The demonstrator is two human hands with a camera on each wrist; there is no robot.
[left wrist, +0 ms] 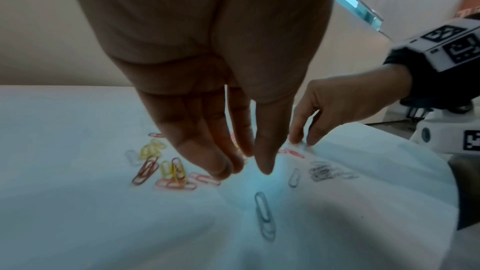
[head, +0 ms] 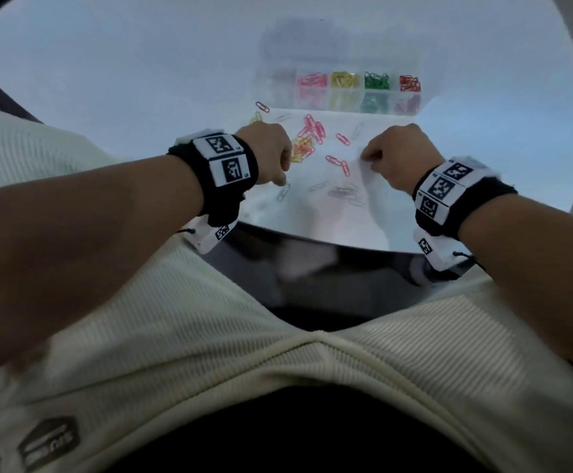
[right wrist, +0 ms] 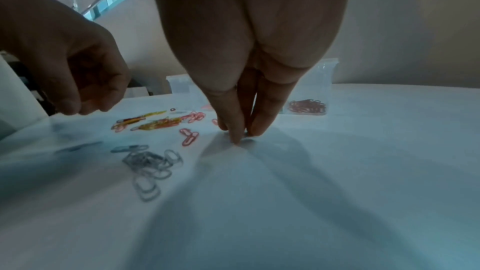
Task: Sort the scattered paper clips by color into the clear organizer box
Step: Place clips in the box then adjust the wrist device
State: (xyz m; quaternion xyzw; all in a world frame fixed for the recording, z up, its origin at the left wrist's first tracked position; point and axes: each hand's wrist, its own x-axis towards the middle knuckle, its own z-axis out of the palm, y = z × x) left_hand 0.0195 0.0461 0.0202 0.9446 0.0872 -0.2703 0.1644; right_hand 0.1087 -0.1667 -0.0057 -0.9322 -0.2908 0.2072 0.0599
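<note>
The clear organizer box (head: 278,92) stands at the back of the table, with pink, yellow, green and red clips (head: 409,83) in separate compartments. Loose pink clips (head: 312,128), yellow clips (head: 300,148) and a silver heap (head: 343,192) lie on a white sheet (head: 312,221). My left hand (left wrist: 244,169) hovers above the pink and yellow clips (left wrist: 174,171), fingers hanging straight, holding nothing. My right hand (right wrist: 242,137) presses thumb and fingers together on the sheet, pinching what looks like a small silver clip, mostly hidden.
A lone silver clip (left wrist: 263,215) lies near the sheet's front, below my left hand. A red clip (head: 262,106) and pale clips lie off to the left by the box. The table's near edge (head: 312,244) runs just behind my wrists.
</note>
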